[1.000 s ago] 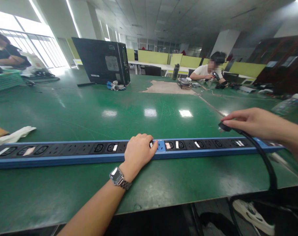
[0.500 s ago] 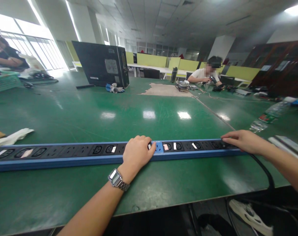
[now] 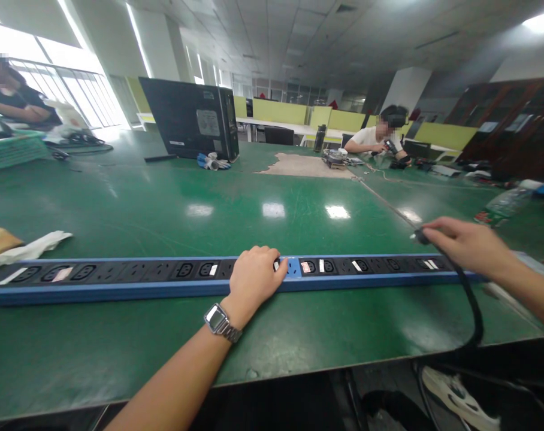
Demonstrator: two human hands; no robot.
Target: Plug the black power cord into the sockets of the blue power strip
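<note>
A long blue power strip [image 3: 155,274] with black sockets and several small white labels lies across the table near its front edge. My left hand [image 3: 256,272], with a watch at the wrist, is wrapped over the middle of the strip, thumb beside a blue socket section. Above the strip's right part, my right hand [image 3: 465,244] pinches a black plug [image 3: 421,236], apart from the sockets. From the plug a thick black cable [image 3: 474,305] loops down past the strip toward the table's front edge. The plug's end points left, and its pins are too small to make out.
A black computer case [image 3: 195,120] stands at the back with gloves [image 3: 213,161] beside it. A plastic bottle [image 3: 505,203] lies at right; a white glove-like cloth [image 3: 29,248] is at left. Two people sit at the far sides. A green basket [image 3: 15,151] is at far left.
My right hand has pulled the plug out of the strip's right end and lifted it up and away, uncovering labelled sockets there. My left hand stays on the strip.
</note>
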